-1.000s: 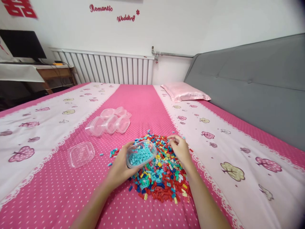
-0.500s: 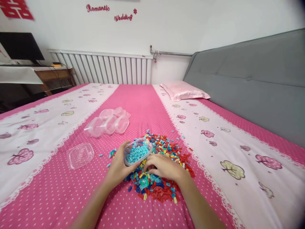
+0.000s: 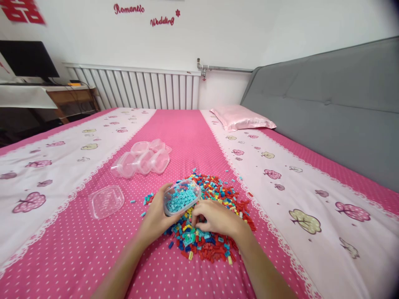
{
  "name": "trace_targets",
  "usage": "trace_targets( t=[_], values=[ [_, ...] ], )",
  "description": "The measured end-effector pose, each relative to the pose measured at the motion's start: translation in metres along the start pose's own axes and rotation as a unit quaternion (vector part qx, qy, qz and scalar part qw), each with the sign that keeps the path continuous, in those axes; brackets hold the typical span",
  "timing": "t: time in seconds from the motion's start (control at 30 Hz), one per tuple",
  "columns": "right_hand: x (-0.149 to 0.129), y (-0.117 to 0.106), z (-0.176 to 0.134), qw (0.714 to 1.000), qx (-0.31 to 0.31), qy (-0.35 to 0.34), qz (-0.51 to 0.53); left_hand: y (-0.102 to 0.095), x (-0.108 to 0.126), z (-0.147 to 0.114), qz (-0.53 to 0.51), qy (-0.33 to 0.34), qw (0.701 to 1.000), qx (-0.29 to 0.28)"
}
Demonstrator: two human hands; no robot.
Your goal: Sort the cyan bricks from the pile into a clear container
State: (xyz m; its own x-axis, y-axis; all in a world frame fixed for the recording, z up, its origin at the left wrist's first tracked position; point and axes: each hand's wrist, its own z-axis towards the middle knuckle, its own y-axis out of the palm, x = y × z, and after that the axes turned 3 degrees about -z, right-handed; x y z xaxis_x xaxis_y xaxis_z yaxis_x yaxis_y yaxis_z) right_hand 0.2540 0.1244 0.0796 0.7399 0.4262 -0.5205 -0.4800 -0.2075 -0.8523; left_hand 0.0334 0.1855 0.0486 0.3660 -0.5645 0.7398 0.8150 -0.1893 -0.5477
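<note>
My left hand point(image 3: 158, 214) grips a clear plastic container point(image 3: 198, 192) by its near left side, tilted over the pile. Light-blue building bricks point(image 3: 181, 200) lie inside it. Just right of the container, my right hand point(image 3: 215, 216) reaches down into a heap of mixed small bricks point(image 3: 215, 251), red, blue, yellow and turquoise. Its fingers are curled with the tips together at the bricks; whatever is between them is too small or hidden to make out.
A clear lid point(image 3: 106, 202) lies flat on the pink dotted bedspread point(image 3: 177, 133) at left. Several more clear containers point(image 3: 143, 160) are grouped beyond it. A pink pillow point(image 3: 241, 118) rests by the grey headboard point(image 3: 327, 99). A radiator point(image 3: 134, 87) lines the wall.
My right hand's fingers have curled in a little more at the bricks. The left hand keeps the container in about the same place, and the view has shifted slightly.
</note>
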Motion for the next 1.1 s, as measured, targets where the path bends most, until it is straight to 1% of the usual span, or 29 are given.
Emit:
trace_targets(
  t=[0.1, 0.2, 0.3, 0.4, 0.43, 0.47, 0.53, 0.57, 0.63, 0.67, 0.7, 0.73, 0.77, 0.87, 0.93, 1.1],
  values=[
    [0.0, -0.003, -0.001, 0.999, 0.016, -0.02, 0.04, 0.001, 0.002, 0.0, -0.008, 0.008, 1.0, -0.001],
    [0.0, -0.012, -0.007, 0.991, 0.024, -0.035, 0.129, 0.001, 0.004, -0.001, -0.025, 0.009, 1.0, -0.009],
    [0.004, -0.025, -0.018, 0.971, 0.007, -0.069, 0.23, 0.001, 0.006, -0.003, -0.025, 0.009, 0.999, -0.02],
    [0.011, -0.037, -0.028, 0.951, -0.015, -0.097, 0.294, 0.002, 0.005, -0.005, 0.009, 0.027, 0.999, -0.029],
    [0.013, -0.039, -0.03, 0.946, -0.004, -0.1, 0.309, 0.002, 0.005, -0.006, 0.015, 0.035, 0.999, -0.036],
    [0.014, -0.04, -0.03, 0.942, 0.02, -0.097, 0.319, 0.003, 0.004, -0.007, 0.017, 0.042, 0.998, -0.045],
    [0.014, -0.038, -0.027, 0.937, 0.109, -0.073, 0.323, 0.005, 0.004, -0.008, 0.012, 0.048, 0.997, -0.064],
    [0.013, -0.035, -0.023, 0.935, 0.165, -0.048, 0.311, 0.006, 0.004, -0.009, 0.01, 0.05, 0.996, -0.072],
    [0.008, -0.028, -0.014, 0.929, 0.273, 0.012, 0.249, 0.008, 0.004, -0.01, 0.011, 0.055, 0.995, -0.088],
    [0.004, -0.024, -0.009, 0.927, 0.312, 0.04, 0.204, 0.009, 0.005, -0.01, 0.012, 0.061, 0.994, -0.095],
    [0.0, -0.02, -0.005, 0.929, 0.331, 0.06, 0.157, 0.009, 0.006, -0.01, 0.014, 0.068, 0.992, -0.103],
    [-0.005, -0.016, -0.002, 0.934, 0.329, 0.075, 0.114, 0.01, 0.007, -0.01, 0.018, 0.076, 0.991, -0.109],
    [-0.009, -0.013, 0.0, 0.943, 0.311, 0.086, 0.078, 0.01, 0.009, -0.01, 0.022, 0.083, 0.99, -0.113],
    [-0.024, -0.004, 0.003, 0.964, 0.242, 0.107, -0.002, 0.011, 0.013, -0.009, 0.036, 0.106, 0.987, -0.112],
    [-0.033, 0.0, 0.005, 0.964, 0.226, 0.131, -0.044, 0.012, 0.015, -0.009, 0.045, 0.114, 0.987, -0.105],
    [-0.048, 0.008, 0.011, 0.948, 0.197, 0.22, -0.114, 0.014, 0.015, -0.011, 0.055, 0.131, 0.985, -0.101]
  ],
)
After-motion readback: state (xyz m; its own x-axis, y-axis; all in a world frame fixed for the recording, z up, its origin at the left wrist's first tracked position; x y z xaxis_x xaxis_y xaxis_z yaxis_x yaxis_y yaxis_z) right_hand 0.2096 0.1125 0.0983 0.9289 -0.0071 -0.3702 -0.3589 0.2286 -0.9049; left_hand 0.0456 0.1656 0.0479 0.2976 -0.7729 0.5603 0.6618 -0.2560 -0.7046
